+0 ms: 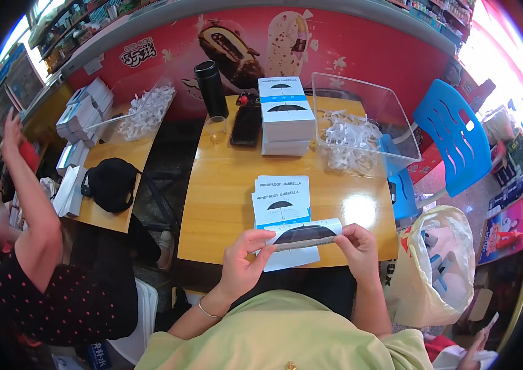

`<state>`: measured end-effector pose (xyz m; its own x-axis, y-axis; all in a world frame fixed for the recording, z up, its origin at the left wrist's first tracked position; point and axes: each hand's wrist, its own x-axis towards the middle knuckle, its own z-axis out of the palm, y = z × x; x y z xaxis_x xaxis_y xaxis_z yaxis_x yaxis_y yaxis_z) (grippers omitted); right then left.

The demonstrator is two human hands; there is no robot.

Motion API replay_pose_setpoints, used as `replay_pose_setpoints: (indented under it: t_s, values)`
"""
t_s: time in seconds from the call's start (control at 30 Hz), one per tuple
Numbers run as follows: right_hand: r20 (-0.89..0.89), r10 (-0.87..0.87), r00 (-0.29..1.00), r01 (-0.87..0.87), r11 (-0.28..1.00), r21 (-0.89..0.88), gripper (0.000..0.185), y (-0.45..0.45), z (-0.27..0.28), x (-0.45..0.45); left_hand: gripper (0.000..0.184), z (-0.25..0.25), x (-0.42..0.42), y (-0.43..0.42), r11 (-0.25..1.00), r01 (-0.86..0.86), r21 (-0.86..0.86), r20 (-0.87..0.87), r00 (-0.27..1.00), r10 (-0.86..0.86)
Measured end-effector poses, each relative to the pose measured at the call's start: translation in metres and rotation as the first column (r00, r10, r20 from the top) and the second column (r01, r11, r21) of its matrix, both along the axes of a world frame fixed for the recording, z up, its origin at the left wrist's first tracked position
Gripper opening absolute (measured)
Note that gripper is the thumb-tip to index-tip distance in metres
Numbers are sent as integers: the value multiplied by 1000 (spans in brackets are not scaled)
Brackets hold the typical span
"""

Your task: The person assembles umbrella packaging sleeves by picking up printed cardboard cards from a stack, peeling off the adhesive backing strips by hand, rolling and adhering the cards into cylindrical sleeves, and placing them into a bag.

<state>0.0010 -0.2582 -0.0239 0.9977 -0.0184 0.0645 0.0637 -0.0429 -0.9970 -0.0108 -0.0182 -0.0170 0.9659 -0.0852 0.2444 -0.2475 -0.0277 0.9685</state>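
Observation:
Between both hands, a printed umbrella sheet is held curled over the table's near edge. My left hand pinches its left end with thumb and fingers. At the other end, my right hand grips it in the same way. Under and behind it lie several loose "WINDPROOF UMBRELLA" sheets, slightly fanned on the wooden table. Farther back stands a tall stack of umbrella-printed sheets or flat cartons; which of these I cannot tell.
A clear plastic bin holds white strips. Left of the stack are a black bottle, a glass and a dark phone. A blue chair and an open bag stand right. Another person sits left.

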Motion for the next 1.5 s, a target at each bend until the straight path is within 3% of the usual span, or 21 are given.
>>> replay_pose_setpoints:
  t_s: [0.3,0.53,0.63,0.73,0.77,0.83,0.87,1.0,1.1,1.13,1.27,1.37,1.47,1.5]
  values:
    - [72,-22,997,29,994,-106,9,-1,-1,-6,19,4,-1,0,1000,22,17,62,998,-23]
    - [102,-41,994,54,991,-120,12,-5,19,-11,30,0,-8,-1,993,62,-99,-105,992,-73]
    - [176,-252,951,280,947,-159,10,-23,35,-17,30,4,-5,-13,973,36,-229,-85,995,-57]
    - [326,-524,787,590,794,-148,5,-62,49,-25,33,-11,4,-2,997,30,67,-6,1000,-29]
    - [383,-607,696,684,722,-99,5,-74,55,-28,36,-10,6,1,973,57,223,34,997,-67]
    - [538,-656,529,830,531,-170,5,-108,63,-39,42,-9,10,5,854,86,514,92,984,-154]
    - [578,-674,460,880,435,-192,6,-127,65,-48,48,-11,9,5,816,94,571,103,977,-185]
    - [769,-613,182,961,-54,-270,15,-143,83,-62,67,-21,2,-2,643,128,755,69,960,-273]
    - [867,-463,185,902,-271,-337,22,-148,82,-62,75,-30,-1,-4,561,144,815,41,952,-304]
    - [846,-479,234,908,-202,-366,25,-146,78,-60,75,-33,-1,-4,539,131,832,49,951,-306]
    - [653,-559,511,859,351,-373,20,-121,64,-41,67,-33,2,-1,522,89,849,86,950,-300]
    - [591,-428,684,725,487,-486,21,-102,56,-26,58,-29,4,-1,550,70,832,115,949,-295]
    - [402,-296,866,484,699,-527,25,-74,50,-12,50,-30,5,2,575,68,815,134,944,-302]
    - [367,-215,905,402,712,-576,29,-60,51,-9,45,-30,6,3,589,68,805,143,942,-304]
